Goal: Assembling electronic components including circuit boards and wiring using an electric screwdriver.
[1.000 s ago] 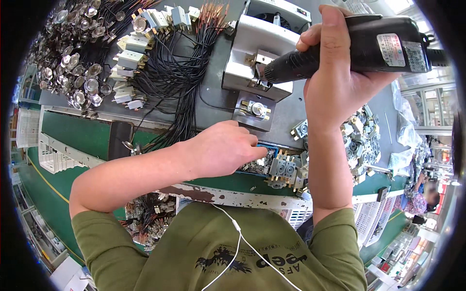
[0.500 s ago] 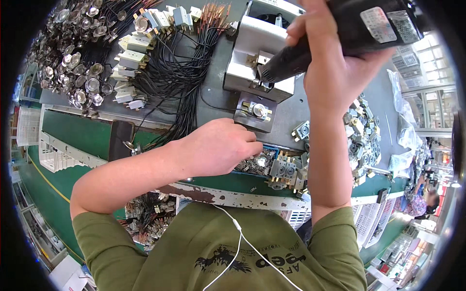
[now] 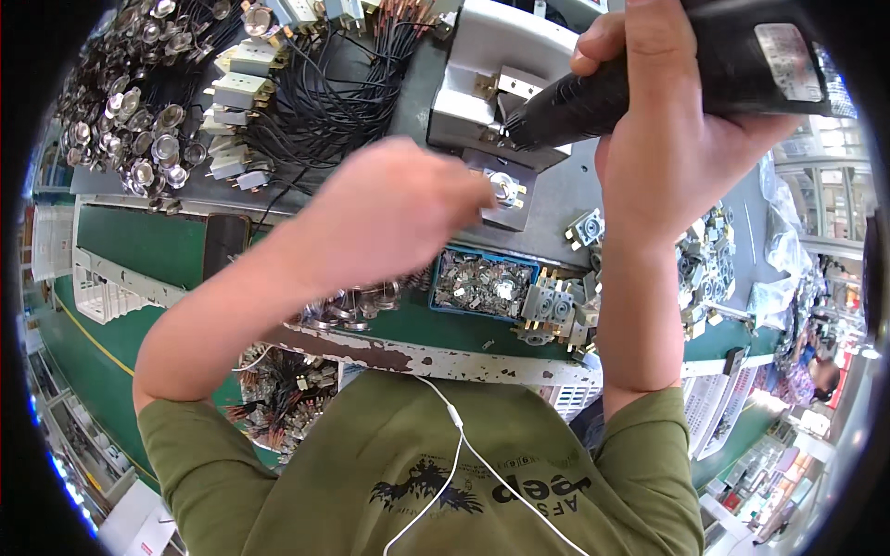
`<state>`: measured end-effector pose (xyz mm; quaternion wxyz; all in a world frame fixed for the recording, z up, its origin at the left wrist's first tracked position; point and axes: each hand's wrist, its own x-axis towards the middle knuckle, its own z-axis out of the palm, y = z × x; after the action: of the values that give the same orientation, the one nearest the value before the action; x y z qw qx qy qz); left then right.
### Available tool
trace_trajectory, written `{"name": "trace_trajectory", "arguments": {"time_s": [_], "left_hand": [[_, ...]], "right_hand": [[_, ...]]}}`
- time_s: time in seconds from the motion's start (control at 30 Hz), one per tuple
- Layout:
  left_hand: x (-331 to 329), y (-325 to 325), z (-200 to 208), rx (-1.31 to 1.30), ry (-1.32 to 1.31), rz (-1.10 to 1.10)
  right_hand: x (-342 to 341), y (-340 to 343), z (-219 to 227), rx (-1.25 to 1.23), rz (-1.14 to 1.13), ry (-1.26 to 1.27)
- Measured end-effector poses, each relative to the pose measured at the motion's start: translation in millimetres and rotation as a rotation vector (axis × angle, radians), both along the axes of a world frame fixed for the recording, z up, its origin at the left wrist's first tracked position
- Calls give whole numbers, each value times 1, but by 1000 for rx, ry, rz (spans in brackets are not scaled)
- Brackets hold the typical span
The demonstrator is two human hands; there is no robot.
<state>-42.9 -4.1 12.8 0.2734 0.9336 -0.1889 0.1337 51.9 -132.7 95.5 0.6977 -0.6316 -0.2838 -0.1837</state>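
Note:
My right hand (image 3: pixel 660 153) is wrapped round a black hand-held tool (image 3: pixel 593 102) with a tapered nose and a pale label. Its tip is at a light grey metal fixture (image 3: pixel 454 125), beside a small white block (image 3: pixel 521 83). My left hand (image 3: pixel 399 208) is smeared by motion, so I cannot make out whether its fingers hold anything. It is beside a small dark block on the bench that carries a grey socket part (image 3: pixel 503 188) with a round centre and brass tabs. Nearer to me is a blue tray (image 3: pixel 436 295) full of small metal pieces.
Black wires (image 3: pixel 324 120) with white and grey connectors lie at the far left, beside a heap of round metal caps (image 3: pixel 139 130). Grey socket parts (image 3: pixel 552 306) are piled near the right forearm. A peeling white rail (image 3: pixel 445 363) runs along the near side.
My left hand has moved up and left from the tray, uncovering it. The wire that ran to the socket part is no longer visible there. My right hand still holds the black tool at the fixture.

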Motion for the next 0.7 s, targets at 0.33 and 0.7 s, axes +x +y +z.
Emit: {"name": "trace_trajectory", "arguments": {"time_s": [0.33, 0.7], "left_hand": [[28, -4, -31, 124, -96, 46], [22, 4, -38, 9, -26, 29]], "right_hand": [[13, -37, 1, -84, 119, 17], [28, -1, -46, 296, 281, -393]]}}
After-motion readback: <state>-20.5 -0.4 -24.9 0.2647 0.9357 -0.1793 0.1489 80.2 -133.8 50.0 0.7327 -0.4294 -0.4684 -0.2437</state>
